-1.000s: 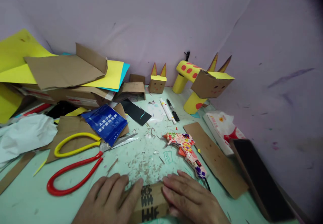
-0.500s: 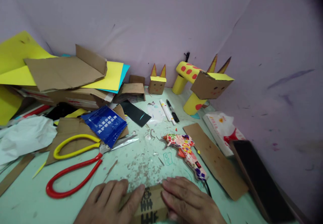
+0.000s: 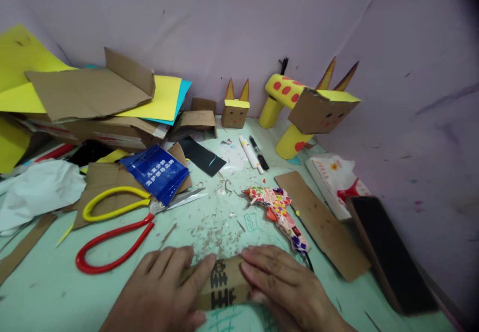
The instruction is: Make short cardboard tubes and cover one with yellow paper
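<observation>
Left grip (image 3: 159, 284): holding the left end of the brown card (image 3: 226, 284), thumb low by the near edge.
Right grip (image 3: 288, 282): holding the right end of the same card; its thumb is hard to see.
Brown card: at 6 o'clock in the view, between both grips; I can't tell if it touches the desk.
Which way: its long side seems to run from 9 to 3 o'clock, the right end a bit farther away. Both ends hide under fingers. Its black print (image 3: 220, 282) goes up toward 12.
Desk (image 3: 48, 287): pale green, messy, with tiny scraps and pen marks.
Scissors (image 3: 155, 206): at 8 o'clock, blades pointing between 2 and 3.
Glue gun (image 3: 280, 210): between 4 and 5 o'clock, flowery, tip pointing to 9.
Phone (image 3: 391, 252): at 4 o'clock, dark screen up.
Cardboard animals: a spotty yellow one (image 3: 324, 112) at 2 o'clock, a small head (image 3: 235, 113) at 12.
Paper pile (image 3: 93, 90): at 10 o'clock.
Walls (image 3: 209, 28): light purple and scuffed.
Hand pose: backs up, left fingers toward 1 o'clock, right fingers toward 10.
</observation>
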`<state>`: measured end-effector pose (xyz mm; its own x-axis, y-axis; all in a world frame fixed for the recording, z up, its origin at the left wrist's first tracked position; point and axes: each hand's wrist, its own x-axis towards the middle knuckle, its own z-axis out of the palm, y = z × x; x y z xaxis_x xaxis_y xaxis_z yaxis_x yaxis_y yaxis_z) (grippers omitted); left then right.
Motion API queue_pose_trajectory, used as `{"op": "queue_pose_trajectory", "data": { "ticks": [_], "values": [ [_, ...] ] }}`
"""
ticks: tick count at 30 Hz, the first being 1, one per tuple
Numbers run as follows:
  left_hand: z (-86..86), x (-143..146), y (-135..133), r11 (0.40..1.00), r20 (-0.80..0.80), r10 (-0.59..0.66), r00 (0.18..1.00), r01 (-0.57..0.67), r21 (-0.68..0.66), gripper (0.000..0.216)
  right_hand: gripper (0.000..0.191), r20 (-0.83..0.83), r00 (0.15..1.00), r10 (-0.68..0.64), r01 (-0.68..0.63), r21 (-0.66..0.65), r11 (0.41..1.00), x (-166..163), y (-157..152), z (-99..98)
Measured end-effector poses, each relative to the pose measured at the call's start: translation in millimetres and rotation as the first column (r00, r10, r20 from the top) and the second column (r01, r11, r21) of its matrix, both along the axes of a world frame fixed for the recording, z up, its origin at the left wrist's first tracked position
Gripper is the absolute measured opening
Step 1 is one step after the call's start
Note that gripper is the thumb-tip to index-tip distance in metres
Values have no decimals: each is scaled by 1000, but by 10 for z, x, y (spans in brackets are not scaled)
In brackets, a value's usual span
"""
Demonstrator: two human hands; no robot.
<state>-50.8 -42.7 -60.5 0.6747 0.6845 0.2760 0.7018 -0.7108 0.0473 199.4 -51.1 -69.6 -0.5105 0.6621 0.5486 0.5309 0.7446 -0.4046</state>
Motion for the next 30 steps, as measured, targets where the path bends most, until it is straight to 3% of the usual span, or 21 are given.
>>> {"op": "queue_pose_trajectory", "data": {
  "ticks": [3,7,13,19,25,30],
  "values": [
    [126,27,33,987,59,41,997,-31,-156,41,33,-14,1000,-6,4,-94,996,-16,12,47],
    [183,64,9,959,66,88,994,-67,-274,42,33,-46,998,-33,27,-122,992,-36,-5,61],
    [142,99,-166,979,2,110,994,-108,-173,48,36,0,1000,-2,2,-31,1000,-9,-143,-27],
    [169,53,5,966,0,52,999,-51,-253,45,32,-50,998,-29,21,-139,990,-19,-20,13],
    [114,67,-169,984,-20,97,995,-99,-147,50,42,30,999,22,-19,-97,995,27,-178,-44],
    [161,23,-36,963,12,28,1000,-23,-270,45,41,-39,999,21,-29,-211,977,27,-65,26]
  ]
}}
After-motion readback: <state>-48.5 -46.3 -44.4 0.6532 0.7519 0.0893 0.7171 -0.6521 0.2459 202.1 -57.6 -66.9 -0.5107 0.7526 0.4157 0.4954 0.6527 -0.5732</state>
